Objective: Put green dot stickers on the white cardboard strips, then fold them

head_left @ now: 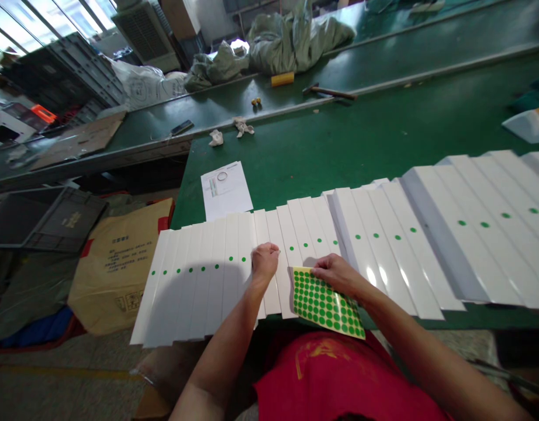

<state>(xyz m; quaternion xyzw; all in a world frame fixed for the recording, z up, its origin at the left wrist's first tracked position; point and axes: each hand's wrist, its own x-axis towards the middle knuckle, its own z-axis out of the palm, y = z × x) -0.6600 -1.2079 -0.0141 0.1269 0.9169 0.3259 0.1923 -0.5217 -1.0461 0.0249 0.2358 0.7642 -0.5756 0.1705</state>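
Note:
A long row of overlapping white strips lies fanned across the green table, most bearing a small green dot sticker. My left hand is pinched, fingertips pressing on a strip near the middle of the row. My right hand grips the top edge of a yellow sheet of green dot stickers, which rests on the strips at the near table edge.
A white paper sheet lies behind the strips. Crumpled rags, a yellow block, a hammer-like tool and grey-green sacks sit farther back. A brown paper bag and dark crates stand on the floor at left.

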